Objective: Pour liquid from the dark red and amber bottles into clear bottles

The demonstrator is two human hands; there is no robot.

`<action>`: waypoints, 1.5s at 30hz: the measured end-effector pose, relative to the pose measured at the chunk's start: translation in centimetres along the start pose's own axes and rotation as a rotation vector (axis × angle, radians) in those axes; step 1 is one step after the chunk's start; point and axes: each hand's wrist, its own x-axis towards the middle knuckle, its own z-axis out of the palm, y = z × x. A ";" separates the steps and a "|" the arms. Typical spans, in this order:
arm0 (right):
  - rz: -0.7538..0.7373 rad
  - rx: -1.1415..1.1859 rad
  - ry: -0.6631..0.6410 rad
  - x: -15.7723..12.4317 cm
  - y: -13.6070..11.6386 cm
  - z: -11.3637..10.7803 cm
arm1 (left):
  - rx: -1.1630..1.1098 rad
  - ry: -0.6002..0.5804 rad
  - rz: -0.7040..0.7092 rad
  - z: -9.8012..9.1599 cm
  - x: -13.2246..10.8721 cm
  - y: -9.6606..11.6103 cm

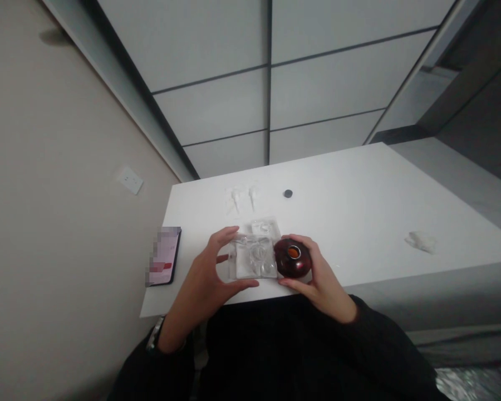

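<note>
My left hand (211, 273) spans a clear plastic tray (255, 256), thumb along its near edge and fingers at its far edge. White and clear pieces, with what looks like coiled tubing, lie in the tray. Directly behind it is a smaller clear plastic tray (265, 227). My right hand (319, 278) is wrapped around a dark red, glossy round container (290, 266) with an opening on top that shows orange inside. The container sits against the right side of the larger tray. Further back lie two small white pieces with thin stems (251, 196) and a dark round disc (288, 194).
A phone (165, 259) lies at the left edge of the white table (350, 200). Crumpled clear plastic (421, 241) rests on the right. A wall with a socket (131, 180) borders the left side, and pale sliding doors (225, 106) stand behind.
</note>
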 end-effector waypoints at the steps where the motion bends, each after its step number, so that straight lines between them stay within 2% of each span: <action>1: 0.016 0.008 -0.005 0.0 0.0 0.0 | 0.008 0.004 -0.001 -0.1 0.0 0.1; 7: 0.078 0.051 -0.005 -0.6 0.5 0.3 | 0.117 -0.019 0.058 -0.9 0.8 1.3; 13: 0.074 0.064 -0.029 -0.5 0.7 0.5 | 0.253 -0.085 0.116 -1.6 1.8 2.4; 45: 0.089 0.068 -0.069 -0.1 0.4 0.3 | 0.450 -0.240 0.278 -2.9 4.4 4.3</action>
